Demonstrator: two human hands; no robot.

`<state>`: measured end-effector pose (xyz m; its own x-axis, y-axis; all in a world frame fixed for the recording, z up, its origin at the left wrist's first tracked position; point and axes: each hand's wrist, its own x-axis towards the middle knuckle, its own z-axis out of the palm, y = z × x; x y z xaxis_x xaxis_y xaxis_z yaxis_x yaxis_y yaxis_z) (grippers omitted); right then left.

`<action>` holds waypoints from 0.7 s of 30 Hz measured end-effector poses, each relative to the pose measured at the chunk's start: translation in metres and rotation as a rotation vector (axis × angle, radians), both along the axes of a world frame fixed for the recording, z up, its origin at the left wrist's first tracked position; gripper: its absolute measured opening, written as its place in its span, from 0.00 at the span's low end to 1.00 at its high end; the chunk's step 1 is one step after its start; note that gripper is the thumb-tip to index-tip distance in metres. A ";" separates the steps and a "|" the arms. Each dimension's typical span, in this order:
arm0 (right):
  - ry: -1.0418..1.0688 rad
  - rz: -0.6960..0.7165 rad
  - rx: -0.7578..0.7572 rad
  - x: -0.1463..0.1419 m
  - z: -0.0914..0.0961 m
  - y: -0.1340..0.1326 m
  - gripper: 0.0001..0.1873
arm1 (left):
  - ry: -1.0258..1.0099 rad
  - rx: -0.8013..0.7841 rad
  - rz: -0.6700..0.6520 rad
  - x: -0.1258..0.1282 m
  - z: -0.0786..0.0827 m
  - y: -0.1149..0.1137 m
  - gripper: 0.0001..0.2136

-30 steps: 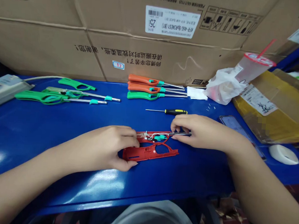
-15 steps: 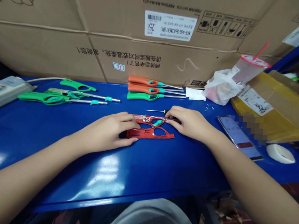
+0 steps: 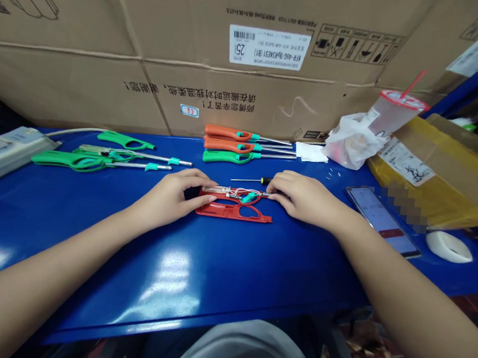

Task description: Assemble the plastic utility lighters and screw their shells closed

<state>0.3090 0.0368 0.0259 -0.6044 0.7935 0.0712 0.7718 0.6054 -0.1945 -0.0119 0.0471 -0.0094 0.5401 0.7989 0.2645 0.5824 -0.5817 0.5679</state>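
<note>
An opened red stick lighter lies in two halves on the blue table. The far half (image 3: pixel 223 195) carries a clear fuel tank, white wires and a teal trigger (image 3: pixel 249 197). Closer to me rests the bare red half shell (image 3: pixel 224 210), lying beside it. My left hand (image 3: pixel 176 193) is closed, with thumb and fingers on the left end of the far half. At its right end, my right hand (image 3: pixel 299 197) pinches the lighter's metal tube, mostly hidden under the fingers. A screwdriver (image 3: pixel 247 180) lies just beyond, its handle partly behind my right hand.
Several orange and green lighters (image 3: pixel 229 144) lie at the back against a cardboard box (image 3: pixel 184 22). Opened green lighters (image 3: pixel 72 159) and a power strip (image 3: pixel 11 152) are left. To the right are a phone (image 3: pixel 379 221), mouse (image 3: pixel 449 246), bagged drink (image 3: pixel 394 116) and yellow parcel (image 3: pixel 439 182).
My left hand has come off the near red shell and closed on the left end of the far half. Both halves have shifted slightly left. The right hand stays at the tube end.
</note>
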 end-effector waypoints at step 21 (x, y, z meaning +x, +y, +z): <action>0.187 0.086 0.079 -0.004 -0.006 -0.005 0.12 | -0.075 -0.057 0.096 0.009 0.003 -0.008 0.15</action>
<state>0.3049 0.0315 0.0200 -0.6401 0.7270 0.2483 0.6715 0.6865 -0.2790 -0.0032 0.0396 -0.0064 0.4405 0.8610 0.2541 0.5884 -0.4907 0.6426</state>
